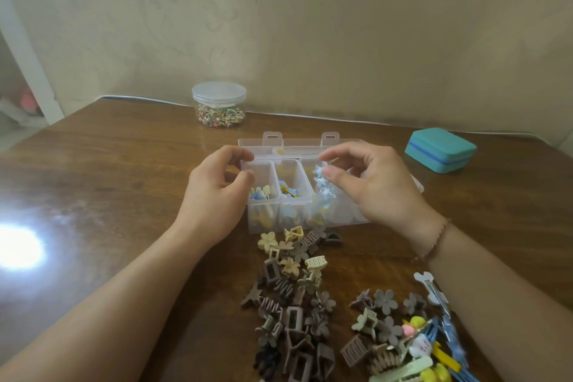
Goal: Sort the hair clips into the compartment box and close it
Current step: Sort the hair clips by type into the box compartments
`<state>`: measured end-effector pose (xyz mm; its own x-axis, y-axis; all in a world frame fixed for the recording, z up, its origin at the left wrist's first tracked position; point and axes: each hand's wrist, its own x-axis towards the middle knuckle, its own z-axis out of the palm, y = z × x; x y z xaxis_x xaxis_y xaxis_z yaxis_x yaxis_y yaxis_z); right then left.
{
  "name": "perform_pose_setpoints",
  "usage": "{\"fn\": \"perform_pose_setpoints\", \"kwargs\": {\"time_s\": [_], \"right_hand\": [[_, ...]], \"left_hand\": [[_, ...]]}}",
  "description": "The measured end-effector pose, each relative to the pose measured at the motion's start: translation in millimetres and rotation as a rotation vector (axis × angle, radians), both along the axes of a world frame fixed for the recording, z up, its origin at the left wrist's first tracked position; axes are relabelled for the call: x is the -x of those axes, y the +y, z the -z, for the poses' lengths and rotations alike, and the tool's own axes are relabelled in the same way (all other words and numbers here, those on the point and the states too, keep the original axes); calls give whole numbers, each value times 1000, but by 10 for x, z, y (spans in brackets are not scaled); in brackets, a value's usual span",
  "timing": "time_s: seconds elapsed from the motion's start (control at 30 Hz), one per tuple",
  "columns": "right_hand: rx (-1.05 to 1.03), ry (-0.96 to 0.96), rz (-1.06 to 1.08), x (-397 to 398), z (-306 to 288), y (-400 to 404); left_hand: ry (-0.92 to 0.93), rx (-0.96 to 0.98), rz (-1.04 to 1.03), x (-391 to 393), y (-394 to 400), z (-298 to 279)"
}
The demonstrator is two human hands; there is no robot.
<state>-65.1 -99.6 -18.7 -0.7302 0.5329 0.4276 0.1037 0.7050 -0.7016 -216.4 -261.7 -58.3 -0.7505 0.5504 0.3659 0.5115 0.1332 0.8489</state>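
Note:
A clear plastic compartment box stands open in the middle of the table, its lid laid back behind it. Small blue and yellow clips lie in its left and middle compartments. My right hand pinches a pale blue star-shaped clip over the third compartment. My left hand hovers at the box's left end with fingers curled and nothing visible in them. A pile of brown, beige and cream claw and flower clips lies in front of the box.
A second heap of grey flower clips and coloured barrettes lies at the front right. A round clear jar of small trinkets stands at the back. A teal case sits at the right. Glare marks the tabletop at left.

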Motion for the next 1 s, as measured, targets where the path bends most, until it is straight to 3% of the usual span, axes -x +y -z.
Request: {"fn": "perform_pose_setpoints", "kwargs": {"time_s": [0.1,0.4,0.43,0.57,0.63,0.83,1.0], "right_hand": [[20,80,60,20,-16,7],[-191,-141,43,-436,-321,138],[-188,-261,17,-561,-393,173],[-258,-1042,-134,-815,-511,191],[-258,-1195,-169,-794,-505,120],[-254,-1356,-138,-700,-421,79],[-300,-1258,-171,-663,-394,79]], "left_hand": [[-5,-5,-1,10,12,4],[10,-12,-11,18,26,17],[16,-13,-12,15,25,16],[29,-15,-27,16,29,26],[35,-18,-28,22,35,29],[28,-29,-20,40,36,51],[7,-39,-8,49,36,53]]}}
